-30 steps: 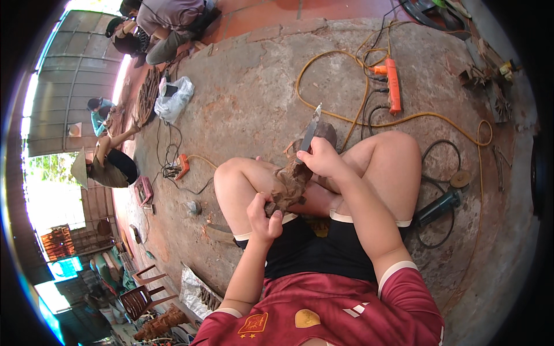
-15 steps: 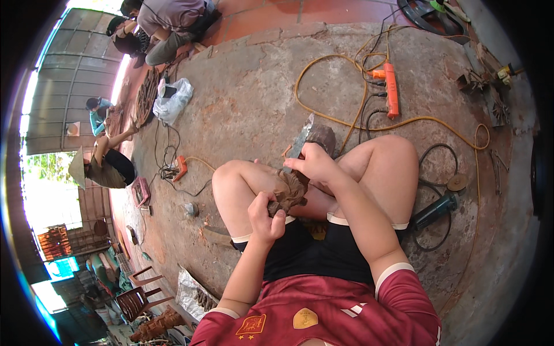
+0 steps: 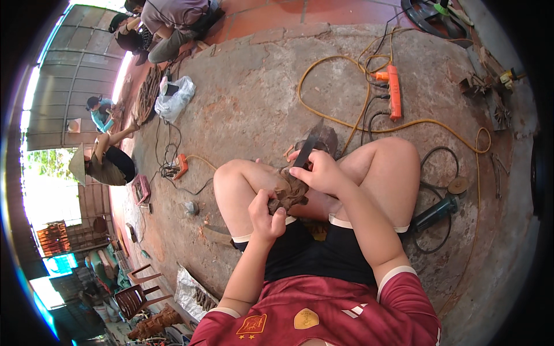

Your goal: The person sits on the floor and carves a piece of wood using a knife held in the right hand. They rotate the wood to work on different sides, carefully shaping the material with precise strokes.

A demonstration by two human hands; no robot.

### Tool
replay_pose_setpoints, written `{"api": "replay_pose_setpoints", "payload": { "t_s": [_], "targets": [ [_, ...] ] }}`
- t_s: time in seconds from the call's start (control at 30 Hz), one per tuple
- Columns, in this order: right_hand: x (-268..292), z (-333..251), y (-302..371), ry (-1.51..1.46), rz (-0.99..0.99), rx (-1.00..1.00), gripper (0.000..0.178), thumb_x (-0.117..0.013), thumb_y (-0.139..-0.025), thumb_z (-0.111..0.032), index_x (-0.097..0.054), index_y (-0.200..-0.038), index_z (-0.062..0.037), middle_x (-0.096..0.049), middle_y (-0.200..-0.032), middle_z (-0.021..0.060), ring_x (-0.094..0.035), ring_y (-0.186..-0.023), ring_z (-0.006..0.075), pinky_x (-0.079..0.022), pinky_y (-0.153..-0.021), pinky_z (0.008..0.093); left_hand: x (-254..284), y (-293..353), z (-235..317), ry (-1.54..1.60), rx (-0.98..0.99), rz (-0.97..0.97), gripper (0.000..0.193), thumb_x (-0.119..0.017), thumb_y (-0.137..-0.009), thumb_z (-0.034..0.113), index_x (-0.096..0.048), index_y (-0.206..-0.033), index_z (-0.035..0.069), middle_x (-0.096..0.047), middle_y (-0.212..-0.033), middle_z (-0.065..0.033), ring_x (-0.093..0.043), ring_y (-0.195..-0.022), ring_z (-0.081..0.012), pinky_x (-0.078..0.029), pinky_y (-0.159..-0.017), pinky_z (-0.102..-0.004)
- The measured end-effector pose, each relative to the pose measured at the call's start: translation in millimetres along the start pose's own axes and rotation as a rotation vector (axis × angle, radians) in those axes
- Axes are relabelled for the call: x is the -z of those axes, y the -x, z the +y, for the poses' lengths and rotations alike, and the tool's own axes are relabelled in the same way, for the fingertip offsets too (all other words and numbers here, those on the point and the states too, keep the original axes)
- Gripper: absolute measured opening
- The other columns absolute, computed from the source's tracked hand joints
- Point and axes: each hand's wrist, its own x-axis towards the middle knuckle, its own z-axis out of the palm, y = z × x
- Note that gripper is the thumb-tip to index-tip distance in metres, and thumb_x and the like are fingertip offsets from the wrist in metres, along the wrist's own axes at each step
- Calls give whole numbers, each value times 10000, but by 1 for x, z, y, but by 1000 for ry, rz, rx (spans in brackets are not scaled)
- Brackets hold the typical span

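My left hand is closed around the near end of a small brown wood carving, held over my lap between my bent knees. My right hand grips a flat, dark metal blade just above the carving's far end. The blade points away from me, and its near end is hidden by my fingers, so I cannot tell whether it touches the wood. Behind it a dark brown wooden block stands on the floor beyond my shins.
An orange power strip with a looping yellow cord lies ahead on the right. A green grinder-like power tool rests beside my right knee. At left are an orange socket, a plastic bag and several people sitting or crouching.
The blade has turned in my right hand, its face going from shiny to dark and its tip shifting slightly right. My left hand and the carving have barely moved.
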Motion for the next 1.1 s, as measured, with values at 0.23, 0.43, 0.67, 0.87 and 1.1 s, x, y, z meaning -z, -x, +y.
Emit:
{"api": "replay_pose_setpoints", "payload": {
  "t_s": [0.23, 0.43, 0.67, 0.87, 1.1],
  "targets": [
    [-3, -1, 9, 51, 164, 44, 242, -681, -891, -110, -688, -1110, -8, -702, -880, 59, -664, -762, 106, -532, -663, 282, -3, -4, 3, 17, 16, 42, 221, -570, -686, 114, -528, -861, -12, -517, -717, -152, -532, -630, -290, -464, -626, -358],
    [32, 47, -35, -233, 421, 6, 248, -704, -893, -114, -671, -1079, 46, -708, -920, 95, -668, -801, 135, -530, -731, 282, 2, -8, -3, 39, 22, 19, 219, -562, -682, 104, -525, -867, -6, -517, -728, -143, -521, -632, -276, -462, -629, -345],
    [56, 59, -48, -286, 513, -115, 197, -752, -861, -136, -701, -956, 29, -702, -839, 53, -629, -742, 116, -496, -668, 274, 27, -51, 28, -527, -71, -24, 215, -575, -698, 147, -580, -861, 7, -600, -766, -187, -616, -776, -345, -472, -758, -433],
    [52, 48, -43, -337, 420, -133, 186, -768, -855, -172, -713, -889, 2, -698, -821, 39, -606, -706, 95, -471, -623, 262, 41, -92, -35, -221, 423, 84, 276, -528, -813, 225, -622, -843, -33, -669, -815, -222, -652, -818, -349, -489, -761, -419],
    [39, 31, -45, -536, 259, -167, 197, -786, -848, -236, -714, -894, -58, -699, -827, 17, -608, -736, 74, -452, -625, 237, 53, -132, -75, -200, 463, 114, 366, -535, -816, 272, -632, -885, -74, -665, -789, -208, -633, -774, -286, -491, -762, -385]
  ]
}}
